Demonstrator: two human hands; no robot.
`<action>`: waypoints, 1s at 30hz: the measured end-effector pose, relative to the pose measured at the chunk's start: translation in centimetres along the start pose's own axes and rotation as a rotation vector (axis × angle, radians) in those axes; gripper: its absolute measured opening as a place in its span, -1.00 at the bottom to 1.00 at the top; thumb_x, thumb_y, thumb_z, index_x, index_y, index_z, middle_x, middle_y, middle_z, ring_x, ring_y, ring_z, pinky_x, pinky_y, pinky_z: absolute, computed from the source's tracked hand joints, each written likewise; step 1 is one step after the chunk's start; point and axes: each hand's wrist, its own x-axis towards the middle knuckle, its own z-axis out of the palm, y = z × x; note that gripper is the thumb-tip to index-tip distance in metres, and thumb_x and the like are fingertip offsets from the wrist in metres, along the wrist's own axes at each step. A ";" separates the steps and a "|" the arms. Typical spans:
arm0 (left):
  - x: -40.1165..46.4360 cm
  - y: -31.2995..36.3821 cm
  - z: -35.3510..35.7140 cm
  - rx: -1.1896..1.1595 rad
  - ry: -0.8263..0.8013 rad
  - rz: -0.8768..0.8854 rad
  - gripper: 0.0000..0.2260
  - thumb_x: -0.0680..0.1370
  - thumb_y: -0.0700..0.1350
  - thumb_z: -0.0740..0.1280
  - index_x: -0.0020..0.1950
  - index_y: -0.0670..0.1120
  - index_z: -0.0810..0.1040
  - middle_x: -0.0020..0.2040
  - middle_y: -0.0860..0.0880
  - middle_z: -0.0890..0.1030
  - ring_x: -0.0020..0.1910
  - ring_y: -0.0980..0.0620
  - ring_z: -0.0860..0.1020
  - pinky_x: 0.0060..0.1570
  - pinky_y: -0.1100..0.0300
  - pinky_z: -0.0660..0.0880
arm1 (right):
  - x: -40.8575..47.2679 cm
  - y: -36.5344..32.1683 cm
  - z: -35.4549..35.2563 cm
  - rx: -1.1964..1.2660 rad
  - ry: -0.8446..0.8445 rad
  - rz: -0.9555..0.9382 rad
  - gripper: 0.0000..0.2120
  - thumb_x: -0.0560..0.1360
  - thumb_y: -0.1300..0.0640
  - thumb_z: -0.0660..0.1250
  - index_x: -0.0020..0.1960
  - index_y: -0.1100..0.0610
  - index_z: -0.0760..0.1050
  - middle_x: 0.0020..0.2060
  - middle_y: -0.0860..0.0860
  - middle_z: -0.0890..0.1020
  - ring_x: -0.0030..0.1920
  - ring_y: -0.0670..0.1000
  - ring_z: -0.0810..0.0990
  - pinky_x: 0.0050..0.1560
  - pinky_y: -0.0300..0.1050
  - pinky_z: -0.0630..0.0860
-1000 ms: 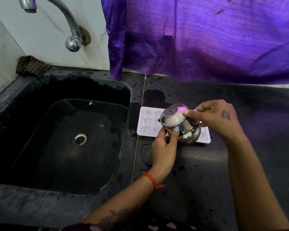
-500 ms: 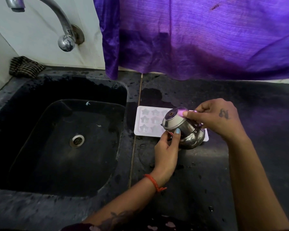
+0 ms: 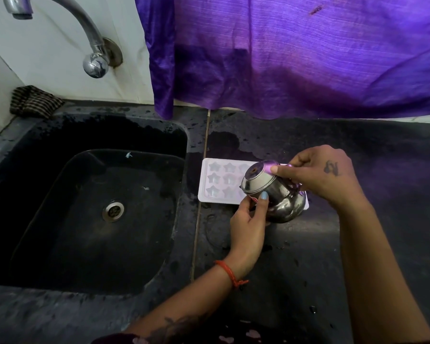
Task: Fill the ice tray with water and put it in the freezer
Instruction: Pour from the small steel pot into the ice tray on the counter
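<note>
A white ice tray (image 3: 215, 180) with star-shaped cells lay flat on the dark wet desk (image 3: 308, 256), just right of the black sink (image 3: 90, 207). Over the tray's right part, a small steel pot (image 3: 271, 192) was tipped far over, its base turned up and to the left. The left hand (image 3: 248, 222) gripped the pot from the near side, fingers (image 3: 263, 199) curled against its wall. The right hand (image 3: 325, 175) held it from the right, fingers clamped on the base edge. A chrome tap (image 3: 90, 43) stood at the far left, with purple cloth (image 3: 296, 53) hanging behind the desk.
</note>
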 end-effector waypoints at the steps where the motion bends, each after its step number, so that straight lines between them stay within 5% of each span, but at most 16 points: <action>1: 0.0 0.0 0.0 -0.004 0.001 -0.002 -0.86 0.58 0.02 0.24 0.06 0.04 0.55 -0.01 0.09 0.65 0.06 0.10 0.62 0.12 0.03 0.57 | 0.0 0.1 0.0 -0.004 0.005 -0.011 -0.58 0.27 -0.30 0.42 -0.38 0.07 0.60 -0.46 0.02 0.64 -0.34 -0.02 0.63 -0.28 -0.14 0.50; 8: 0.1 -0.1 -0.1 0.013 0.018 0.025 -0.90 0.57 0.03 0.26 0.01 0.09 0.56 -0.06 0.12 0.67 0.05 0.10 0.62 0.15 -0.03 0.55 | -0.1 0.1 0.0 0.040 0.007 0.000 -0.51 0.17 -0.38 0.36 -0.39 0.07 0.60 -0.45 0.02 0.65 -0.33 -0.02 0.64 -0.24 -0.11 0.54; 15: 0.0 -0.1 0.2 0.099 0.035 0.109 -0.90 0.57 0.06 0.27 0.05 0.15 0.54 0.04 0.07 0.66 0.08 0.11 0.61 0.17 -0.02 0.53 | -0.1 1.3 -0.1 0.167 0.009 0.052 -0.61 0.19 -0.26 0.49 -0.39 0.08 0.63 -0.45 0.03 0.66 -0.29 0.04 0.66 -0.10 0.17 0.61; 23: 0.3 0.1 1.2 0.112 -0.005 0.101 -0.96 0.56 0.01 0.31 -0.02 0.12 0.55 -0.08 0.11 0.66 0.01 0.10 0.63 0.13 -0.04 0.54 | -0.6 2.4 -0.9 0.205 0.038 0.128 -0.64 0.21 -0.20 0.52 -0.36 0.11 0.63 -0.42 0.08 0.66 -0.28 0.12 0.67 -0.15 0.18 0.64; 30: 0.3 -0.7 1.8 0.082 -0.053 0.024 -0.80 0.44 0.20 0.30 -0.05 0.14 0.57 -0.06 0.08 0.68 0.03 0.08 0.63 0.13 -0.08 0.55 | -0.9 2.8 -1.6 0.101 0.059 0.123 -0.61 0.19 -0.30 0.44 -0.39 0.05 0.61 -0.44 0.01 0.65 -0.29 0.03 0.65 -0.09 0.14 0.61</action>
